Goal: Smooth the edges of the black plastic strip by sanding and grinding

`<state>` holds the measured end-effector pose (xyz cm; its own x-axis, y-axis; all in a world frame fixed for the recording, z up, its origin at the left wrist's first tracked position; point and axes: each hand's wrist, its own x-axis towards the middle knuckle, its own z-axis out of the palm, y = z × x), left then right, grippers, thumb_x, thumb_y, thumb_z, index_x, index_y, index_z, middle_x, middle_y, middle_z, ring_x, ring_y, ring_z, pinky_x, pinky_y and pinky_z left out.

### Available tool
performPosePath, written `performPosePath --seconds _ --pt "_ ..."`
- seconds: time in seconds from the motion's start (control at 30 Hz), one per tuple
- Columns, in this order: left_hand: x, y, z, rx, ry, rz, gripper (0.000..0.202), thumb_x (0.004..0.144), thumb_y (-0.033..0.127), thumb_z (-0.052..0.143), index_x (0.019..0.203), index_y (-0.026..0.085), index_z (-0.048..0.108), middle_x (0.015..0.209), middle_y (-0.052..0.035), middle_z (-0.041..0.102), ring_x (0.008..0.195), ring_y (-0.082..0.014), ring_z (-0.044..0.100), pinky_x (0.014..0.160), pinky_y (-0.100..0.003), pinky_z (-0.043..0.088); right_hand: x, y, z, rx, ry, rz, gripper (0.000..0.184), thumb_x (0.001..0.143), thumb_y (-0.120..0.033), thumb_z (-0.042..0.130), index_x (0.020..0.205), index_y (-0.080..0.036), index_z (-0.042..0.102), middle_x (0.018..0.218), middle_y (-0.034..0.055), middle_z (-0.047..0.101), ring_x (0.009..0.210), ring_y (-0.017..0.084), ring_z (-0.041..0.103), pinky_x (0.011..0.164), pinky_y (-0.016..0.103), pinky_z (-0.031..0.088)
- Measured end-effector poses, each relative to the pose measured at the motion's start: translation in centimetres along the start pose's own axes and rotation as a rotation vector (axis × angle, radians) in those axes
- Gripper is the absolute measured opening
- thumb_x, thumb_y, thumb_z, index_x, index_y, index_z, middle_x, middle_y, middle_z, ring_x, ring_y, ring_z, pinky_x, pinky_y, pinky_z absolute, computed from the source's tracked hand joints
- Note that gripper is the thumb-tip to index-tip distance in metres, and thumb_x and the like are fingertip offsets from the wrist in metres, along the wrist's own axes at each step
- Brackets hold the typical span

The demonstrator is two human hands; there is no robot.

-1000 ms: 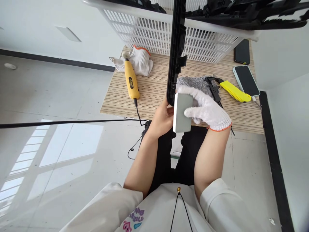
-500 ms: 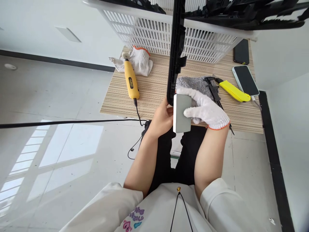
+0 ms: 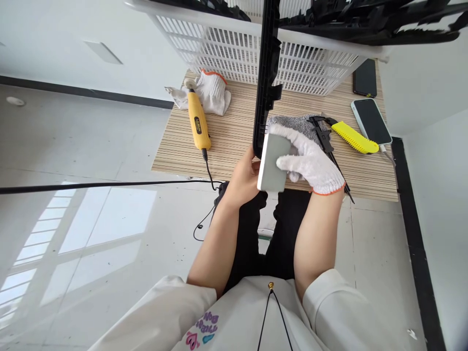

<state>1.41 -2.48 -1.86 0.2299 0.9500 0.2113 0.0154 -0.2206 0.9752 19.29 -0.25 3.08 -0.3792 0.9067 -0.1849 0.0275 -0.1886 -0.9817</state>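
Note:
My bare left hand point(image 3: 244, 180) is closed round the near end of a long black plastic trim strip point(image 3: 266, 73), which reaches away from me past the crate. Part of that grip is hidden behind a grey and white block, which looks like a sanding sponge point(image 3: 274, 163). In a white knitted glove, my right hand point(image 3: 305, 156) grips this block from its right side, thumb on the grey face. The block is tilted and lies against or right beside the strip's near end; contact cannot be made out. A grey cloth point(image 3: 292, 123) lies just beyond the glove.
A white slatted crate point(image 3: 234, 53) with black plastic parts point(image 3: 351, 22) stands at the back. Left on the table point(image 3: 226, 136) are a yellow rotary tool point(image 3: 198, 119) and a white glove point(image 3: 215, 95). Black calipers point(image 3: 323, 136), a yellow knife point(image 3: 354, 137) and two phones point(image 3: 372, 122) lie right.
My right hand has shifted the block slightly up and left, and its lower end now tilts left. My left hand and the strip have hardly moved.

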Motion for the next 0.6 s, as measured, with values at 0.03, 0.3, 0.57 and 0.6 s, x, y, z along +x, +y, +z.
performPosePath --seconds 0.03,0.3,0.57,0.6 --pt "0.0 0.0 0.0 0.009 0.004 0.000 0.058 0.078 0.039 0.079 0.129 0.022 0.056 0.126 -0.0101 0.067 0.112 -0.0262 0.066 0.088 -0.037 0.059 0.0 0.0 0.0 0.005 0.036 -0.018 0.069 0.076 -0.023 0.073 0.141 -0.031 0.051 0.094 -0.0018 0.065 0.049 0.005 0.048 0.038 0.018 0.041" --pt "0.0 0.1 0.1 -0.045 -0.018 -0.054 0.059 0.080 0.042 0.077 0.132 0.022 0.054 0.126 -0.0108 0.066 0.109 -0.0257 0.067 0.088 -0.038 0.060 0.1 0.2 -0.1 0.024 0.035 -0.021 0.069 0.074 -0.026 0.076 0.139 -0.029 0.053 0.095 -0.0010 0.065 0.050 0.005 0.048 0.039 0.020 0.041" --pt "-0.1 0.3 0.5 -0.150 -0.013 -0.146 0.049 0.082 0.044 0.075 0.121 0.021 0.055 0.126 -0.0088 0.064 0.082 -0.0134 0.069 0.083 -0.034 0.062 3.4 1.9 -1.6 0.235 0.798 -0.386 0.069 0.086 -0.035 0.060 0.148 -0.040 0.030 0.118 0.0032 0.057 0.097 0.013 0.064 0.070 0.023 0.054" --pt "-0.1 0.3 0.5 -0.151 -0.015 -0.142 0.048 0.082 0.044 0.075 0.121 0.022 0.055 0.127 -0.0087 0.063 0.082 -0.0132 0.069 0.083 -0.034 0.062 3.7 2.2 -1.9 0.200 0.787 -0.414 0.067 0.087 -0.037 0.059 0.148 -0.040 0.031 0.120 0.0041 0.056 0.109 0.016 0.061 0.078 0.026 0.055"
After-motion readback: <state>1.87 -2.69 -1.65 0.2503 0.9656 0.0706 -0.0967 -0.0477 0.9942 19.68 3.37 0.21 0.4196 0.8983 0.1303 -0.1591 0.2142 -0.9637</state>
